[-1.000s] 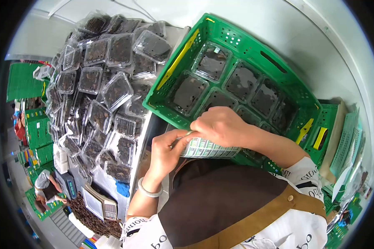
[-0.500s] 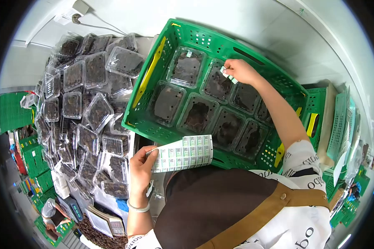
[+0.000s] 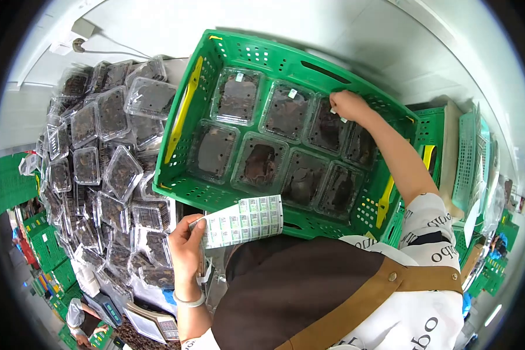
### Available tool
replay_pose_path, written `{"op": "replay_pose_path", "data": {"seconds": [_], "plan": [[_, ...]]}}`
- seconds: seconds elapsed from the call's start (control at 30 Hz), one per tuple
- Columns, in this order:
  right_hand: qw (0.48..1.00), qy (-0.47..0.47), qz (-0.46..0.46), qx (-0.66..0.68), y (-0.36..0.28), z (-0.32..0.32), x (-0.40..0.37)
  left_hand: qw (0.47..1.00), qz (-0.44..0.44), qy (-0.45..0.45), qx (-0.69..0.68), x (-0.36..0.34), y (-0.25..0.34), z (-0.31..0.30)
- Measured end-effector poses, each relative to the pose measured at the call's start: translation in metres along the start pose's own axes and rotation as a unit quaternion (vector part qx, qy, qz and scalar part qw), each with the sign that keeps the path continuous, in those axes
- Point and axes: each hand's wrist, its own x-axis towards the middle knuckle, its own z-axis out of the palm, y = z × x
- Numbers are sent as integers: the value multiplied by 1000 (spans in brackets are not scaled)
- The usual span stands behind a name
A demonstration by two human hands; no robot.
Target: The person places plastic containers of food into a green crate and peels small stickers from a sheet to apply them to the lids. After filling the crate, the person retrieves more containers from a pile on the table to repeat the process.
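My left hand (image 3: pixel 186 240) pinches the left end of a sheet of printed labels (image 3: pixel 245 221) in front of the green crate (image 3: pixel 216 199). Inside that crate stand several clear lidded boxes of dark contents in two rows. My right hand (image 3: pixel 349 107) is closed on small labels (image 3: pixel 343 120) over the third box of the back row (image 3: pixel 326 129). A small label (image 3: pixel 292 93) sits on the lid of the second back-row box (image 3: pixel 286 114), and another (image 3: pixel 239 77) is on the first (image 3: pixel 237 99). No labels show on the front-row lids.
Many clear boxes of dark contents (image 3: pixel 114 114) are piled left of the crate. A scale (image 3: pixel 149 324) stands at the lower left, near a co-worker (image 3: pixel 79 318). More green crates (image 3: pixel 431 131) stand at the right.
My right hand has moved right from the second back-row box to the third, and a label now shows on the second lid. The view has shifted, so the crate appears further left.
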Motion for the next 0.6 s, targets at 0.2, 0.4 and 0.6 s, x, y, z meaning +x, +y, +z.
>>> {"op": "replay_pose_path", "data": {"seconds": [0.2,0.4,0.6], "plan": [[995,90,28,-22,-3,-17,-35,999,28,-12,29,0,2,6],[982,-112,-2,149,59,-30,-76,1000,21,-8,1,0,-3,5],[998,-3,-66,6,79,14,-76,999,33,-18,-7,-1,-7,16]]}}
